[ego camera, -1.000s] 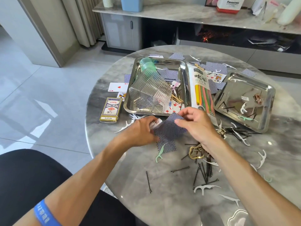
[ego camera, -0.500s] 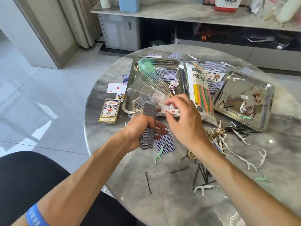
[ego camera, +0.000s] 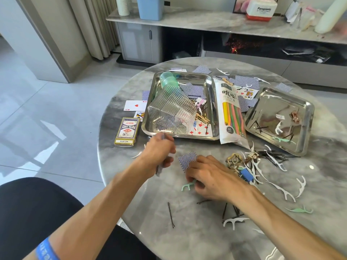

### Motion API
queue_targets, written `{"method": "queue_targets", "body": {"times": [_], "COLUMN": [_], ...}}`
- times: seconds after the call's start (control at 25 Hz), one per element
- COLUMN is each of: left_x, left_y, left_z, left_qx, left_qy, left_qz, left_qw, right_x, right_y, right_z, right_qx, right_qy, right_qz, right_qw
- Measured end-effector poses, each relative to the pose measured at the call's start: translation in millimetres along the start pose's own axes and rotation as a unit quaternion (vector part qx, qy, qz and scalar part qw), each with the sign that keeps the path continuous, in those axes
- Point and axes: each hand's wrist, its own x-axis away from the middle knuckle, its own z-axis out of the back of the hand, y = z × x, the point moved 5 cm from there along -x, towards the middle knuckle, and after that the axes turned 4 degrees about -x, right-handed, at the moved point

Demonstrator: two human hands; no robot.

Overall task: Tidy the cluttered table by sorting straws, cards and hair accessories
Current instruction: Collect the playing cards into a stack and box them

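Card: face-down on worktop, just near side of left tray; long axis runs toward tray. Right hand nearer, fingers curled at its near edge, grip unclear. Left hand, just left, grips card stack.

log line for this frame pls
left hand: grips gathered cards | right hand: fingers on face-down card, table | card box: unused
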Motion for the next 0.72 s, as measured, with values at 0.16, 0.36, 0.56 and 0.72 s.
{"method": "queue_targets", "body": {"times": [0.16, 0.36, 0.56, 0.72], "left_x": [9, 8, 7, 6], "left_y": [-3, -14, -15, -13], "left_z": [-21, -37, -36, -35], "left_qx": [-0.473, -0.52, -0.506, -0.51], "left_qy": [-0.001, -0.011, -0.001, -0.008], "left_qz": [-0.209, -0.225, -0.234, -0.227], "left_qw": [0.856, 0.824, 0.83, 0.829], "right_x": [13, 9, -11, -22], "right_y": [30, 37, 19, 21], "right_z": [13, 16, 5, 7], "right_qx": [0.028, -0.143, -0.189, -0.263], "right_qy": [-0.007, 0.124, 0.155, 0.118], "right_qz": [-0.089, -0.3, -0.387, -0.42], "right_qw": [0.996, 0.935, 0.889, 0.861]}}
